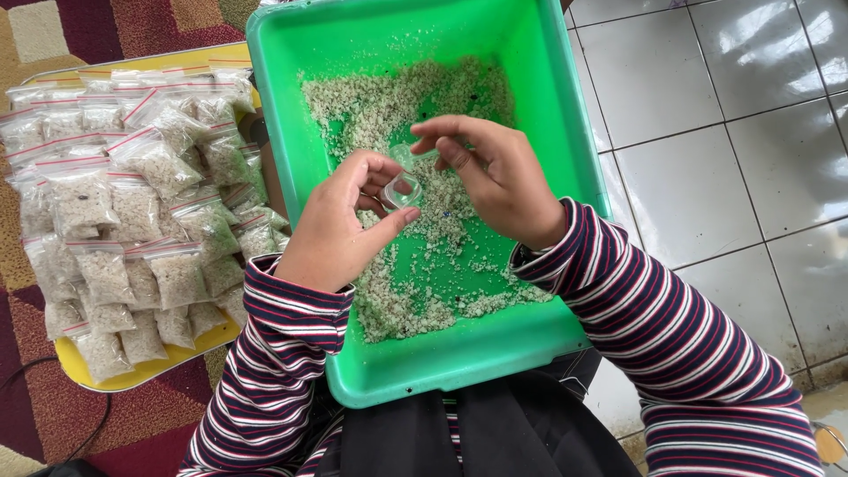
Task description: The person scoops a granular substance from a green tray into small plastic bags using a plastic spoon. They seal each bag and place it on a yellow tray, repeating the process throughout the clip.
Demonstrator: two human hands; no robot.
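White floor tiles (707, 106) fill the right side of the view; a patterned rug in red, maroon and tan (53, 389) covers the floor at left.

One yellow tray (132, 375) rests on the rug at far left. It is stacked with small clear packets (132, 203) of pale grain, each with a red seal strip along the top. They overlap in layers, so an exact count is not possible; roughly thirty show.

One green plastic tub (548, 115) sits on the person's lap, just right of the tray, holding one loose spread of pale grain (397, 97) across its floor, with bare green patches between.

Left hand (340, 225): palm turned inward, wrist low over the tub, fingers curled. Its grip, thumb below and fingertips above, is pinched on one side of one small clear bag (405, 181), which is held over the middle of the tub, above the grain.

Right hand (495, 177): arched over from the right, knuckles up, fingertips bent down onto the bag's upper edge. Its grip is closed on that same bag. The two hands meet at the bag.

Both forearms wear striped sleeves, navy with red and white bands (618, 309).
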